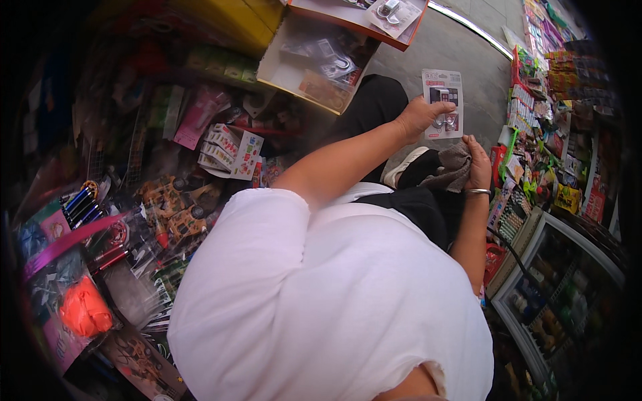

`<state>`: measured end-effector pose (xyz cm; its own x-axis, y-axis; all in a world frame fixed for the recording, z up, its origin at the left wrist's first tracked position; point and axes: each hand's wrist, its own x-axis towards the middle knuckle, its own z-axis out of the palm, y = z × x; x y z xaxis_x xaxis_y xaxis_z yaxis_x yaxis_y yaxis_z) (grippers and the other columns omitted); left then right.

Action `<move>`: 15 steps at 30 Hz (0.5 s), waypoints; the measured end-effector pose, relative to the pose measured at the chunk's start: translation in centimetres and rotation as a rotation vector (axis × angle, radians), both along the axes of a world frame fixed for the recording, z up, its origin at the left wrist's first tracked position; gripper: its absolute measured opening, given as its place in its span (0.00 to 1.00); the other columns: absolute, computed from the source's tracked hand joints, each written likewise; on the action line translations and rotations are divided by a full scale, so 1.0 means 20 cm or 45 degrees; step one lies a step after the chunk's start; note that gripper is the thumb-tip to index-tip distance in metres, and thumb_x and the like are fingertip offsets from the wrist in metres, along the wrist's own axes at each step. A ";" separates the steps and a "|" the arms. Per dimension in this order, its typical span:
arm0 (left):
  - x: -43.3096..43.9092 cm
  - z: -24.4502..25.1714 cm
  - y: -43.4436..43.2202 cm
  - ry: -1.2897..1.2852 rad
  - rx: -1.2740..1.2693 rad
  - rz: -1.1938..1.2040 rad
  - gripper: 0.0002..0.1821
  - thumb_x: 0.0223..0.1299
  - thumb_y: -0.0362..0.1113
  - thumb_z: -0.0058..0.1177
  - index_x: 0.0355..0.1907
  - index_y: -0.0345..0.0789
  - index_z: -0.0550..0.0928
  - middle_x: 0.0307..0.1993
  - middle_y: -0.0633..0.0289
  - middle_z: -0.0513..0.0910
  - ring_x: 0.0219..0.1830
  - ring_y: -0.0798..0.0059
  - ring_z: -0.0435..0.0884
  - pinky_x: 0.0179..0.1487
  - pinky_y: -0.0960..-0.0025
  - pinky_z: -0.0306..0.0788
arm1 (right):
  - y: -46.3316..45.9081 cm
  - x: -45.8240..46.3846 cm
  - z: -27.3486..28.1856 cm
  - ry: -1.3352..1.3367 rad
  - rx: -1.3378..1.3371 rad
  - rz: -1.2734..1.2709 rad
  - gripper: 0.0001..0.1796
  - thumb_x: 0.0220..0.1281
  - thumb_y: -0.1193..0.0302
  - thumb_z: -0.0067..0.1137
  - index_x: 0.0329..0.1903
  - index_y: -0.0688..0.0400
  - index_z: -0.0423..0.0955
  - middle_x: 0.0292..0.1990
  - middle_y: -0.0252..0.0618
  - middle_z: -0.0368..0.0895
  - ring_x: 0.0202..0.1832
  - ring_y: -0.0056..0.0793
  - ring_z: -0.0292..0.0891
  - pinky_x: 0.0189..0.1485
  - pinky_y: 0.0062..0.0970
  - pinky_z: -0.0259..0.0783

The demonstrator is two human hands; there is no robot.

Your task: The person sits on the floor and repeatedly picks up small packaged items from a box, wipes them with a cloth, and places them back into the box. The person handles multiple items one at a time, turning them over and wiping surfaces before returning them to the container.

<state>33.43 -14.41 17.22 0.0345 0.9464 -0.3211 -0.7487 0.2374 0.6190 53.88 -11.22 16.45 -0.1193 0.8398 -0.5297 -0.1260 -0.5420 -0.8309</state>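
My left hand [420,118] grips a white blister card [455,120] by its left side, with the thumb across the front. The card is upright to my view and bears printing; a small dark and silver item sits under its clear plastic. My right hand [479,163], with a metal bangle at the wrist, holds a crumpled grey-brown cloth [454,163]. Its fingertips are at the card's lower right corner; whether they pinch it I cannot tell. Beyond my left forearm, an open cardboard box [286,55] contains similar clear packs [328,55].
An orange-edged box [346,17] with another carded pack [393,17] overlaps the open box. Left, toys, pens and small cartons [230,150] crowd a display. Right are shelves of packaged snacks [567,198] and a glass-fronted cooler [556,280]. Grey floor [481,75] lies ahead.
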 end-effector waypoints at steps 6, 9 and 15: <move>0.07 0.01 -0.04 0.315 0.035 -0.182 0.16 0.52 0.34 0.61 0.43 0.32 0.80 0.38 0.61 0.83 0.37 0.73 0.81 0.43 0.70 0.76 | 0.05 -0.13 0.17 -0.117 0.714 0.069 0.10 0.67 0.70 0.59 0.45 0.63 0.79 0.38 0.34 0.83 0.41 0.20 0.77 0.48 0.21 0.72; 0.08 0.04 -0.06 0.185 0.001 -0.200 0.14 0.50 0.33 0.60 0.41 0.31 0.80 0.35 0.60 0.82 0.37 0.74 0.81 0.43 0.69 0.75 | 0.00 -0.23 0.14 -0.336 0.947 0.246 0.10 0.66 0.72 0.60 0.46 0.63 0.79 0.41 0.34 0.82 0.45 0.18 0.75 0.50 0.20 0.71; 0.05 0.05 -0.12 0.389 -0.036 -0.272 0.13 0.50 0.34 0.60 0.39 0.31 0.81 0.32 0.61 0.82 0.35 0.74 0.80 0.41 0.70 0.74 | 0.05 -0.25 0.05 -1.092 1.223 0.233 0.08 0.64 0.75 0.60 0.44 0.63 0.80 0.43 0.38 0.83 0.43 0.21 0.78 0.48 0.21 0.73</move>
<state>34.47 -16.87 18.26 0.1290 0.9188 -0.3730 -0.4624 0.3885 0.7970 48.91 -10.26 17.53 -0.1968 0.9313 0.3064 0.6476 0.3582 -0.6726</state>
